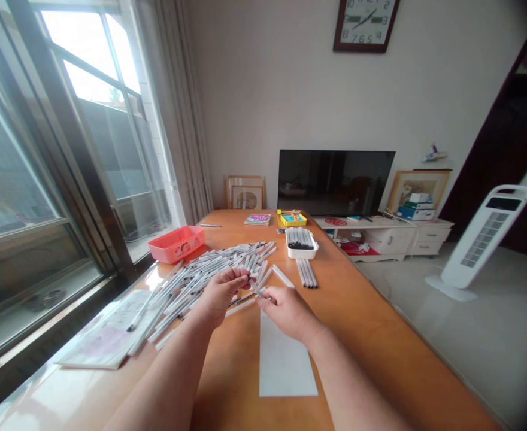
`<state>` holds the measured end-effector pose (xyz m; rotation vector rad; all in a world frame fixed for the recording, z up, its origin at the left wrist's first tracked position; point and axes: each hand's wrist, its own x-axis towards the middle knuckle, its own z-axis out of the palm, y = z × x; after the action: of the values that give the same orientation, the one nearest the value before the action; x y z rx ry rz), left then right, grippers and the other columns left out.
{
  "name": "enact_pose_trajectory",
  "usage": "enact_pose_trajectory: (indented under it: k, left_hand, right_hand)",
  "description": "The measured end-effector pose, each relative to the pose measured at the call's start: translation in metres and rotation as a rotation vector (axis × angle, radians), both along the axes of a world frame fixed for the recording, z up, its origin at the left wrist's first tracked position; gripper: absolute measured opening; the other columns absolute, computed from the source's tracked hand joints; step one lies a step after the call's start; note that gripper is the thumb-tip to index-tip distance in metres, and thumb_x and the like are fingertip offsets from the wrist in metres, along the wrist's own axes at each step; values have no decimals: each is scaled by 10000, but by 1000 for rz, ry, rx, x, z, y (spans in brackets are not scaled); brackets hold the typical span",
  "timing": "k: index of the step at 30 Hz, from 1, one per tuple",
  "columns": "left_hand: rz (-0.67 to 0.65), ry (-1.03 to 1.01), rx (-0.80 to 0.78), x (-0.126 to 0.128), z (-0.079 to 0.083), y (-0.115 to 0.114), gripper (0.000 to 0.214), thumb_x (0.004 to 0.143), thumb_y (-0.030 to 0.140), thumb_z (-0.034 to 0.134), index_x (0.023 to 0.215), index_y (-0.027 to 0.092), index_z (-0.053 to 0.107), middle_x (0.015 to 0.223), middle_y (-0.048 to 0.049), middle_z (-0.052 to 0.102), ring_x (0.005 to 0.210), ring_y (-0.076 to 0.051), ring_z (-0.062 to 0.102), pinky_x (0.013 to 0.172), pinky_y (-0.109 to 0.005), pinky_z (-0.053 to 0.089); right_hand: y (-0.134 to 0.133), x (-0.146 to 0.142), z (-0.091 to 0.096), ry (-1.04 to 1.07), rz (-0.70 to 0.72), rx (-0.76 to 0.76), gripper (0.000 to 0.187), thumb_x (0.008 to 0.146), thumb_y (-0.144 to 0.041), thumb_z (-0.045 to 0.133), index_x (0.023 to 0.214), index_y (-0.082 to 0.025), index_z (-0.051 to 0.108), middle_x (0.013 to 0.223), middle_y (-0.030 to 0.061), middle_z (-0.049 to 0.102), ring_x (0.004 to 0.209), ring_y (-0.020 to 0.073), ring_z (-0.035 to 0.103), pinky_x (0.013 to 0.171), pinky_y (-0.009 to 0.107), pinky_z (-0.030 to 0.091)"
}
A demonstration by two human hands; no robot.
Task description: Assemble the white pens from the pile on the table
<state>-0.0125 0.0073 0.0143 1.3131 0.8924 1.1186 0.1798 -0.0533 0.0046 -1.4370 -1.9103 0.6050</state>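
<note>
My left hand (226, 292) and my right hand (285, 308) meet over the table, fingers closed in a pinch. Between them is a whitish pen (256, 288), slanted, its far end by a small dark piece at my left fingertips. The lower end sits in my right thumb and fingers. A large loose heap of white pens (209, 269) with black ends spreads beyond and left of my hands. Under my right hand lies a white sheet of paper (285, 368). Several pens in a neat row (307, 273) lie ahead, below a white box (301, 245) filled with upright-looking pens.
On the left stands a pink plastic box (176, 244); a notebook (106, 332) lies partly under the heap. Farther back are a colourful booklet (257, 219) and a yellow box (291, 218). The wooden table's (366, 335) right edge runs beside the floor, where a white tower fan (483, 239) stands.
</note>
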Motion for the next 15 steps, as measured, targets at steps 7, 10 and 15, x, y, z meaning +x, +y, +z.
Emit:
enact_pose_trajectory:
  k: [7, 10, 15]
  left_hand:
    - [-25, -8, 6, 0, 2, -2, 222, 767, 321, 750, 915, 157, 720, 882, -76, 719, 790, -170, 623, 729, -292, 430]
    - [-37, -2, 7, 1, 2, -2, 231, 764, 342, 756, 902, 160, 718, 881, -76, 723, 784, -170, 624, 708, -284, 418]
    - [-67, 1, -17, 0, 1, -2, 275, 785, 392, 751, 926, 159, 718, 924, -92, 721, 835, -183, 636, 704, -275, 409]
  right_hand:
    - [-1, 1, -1, -1, 8, 12, 284, 917, -435, 526, 824, -213, 675, 611, -22, 549, 572, 123, 464, 543, 227, 291]
    - [-1, 0, -1, 4, 6, 19, 271, 920, -429, 524, 847, -220, 681, 617, -24, 554, 576, 124, 470, 547, 227, 296]
    - [0, 0, -2, 13, 3, 37, 284, 937, -420, 501, 851, -217, 680, 626, -19, 560, 585, 125, 471, 555, 228, 301]
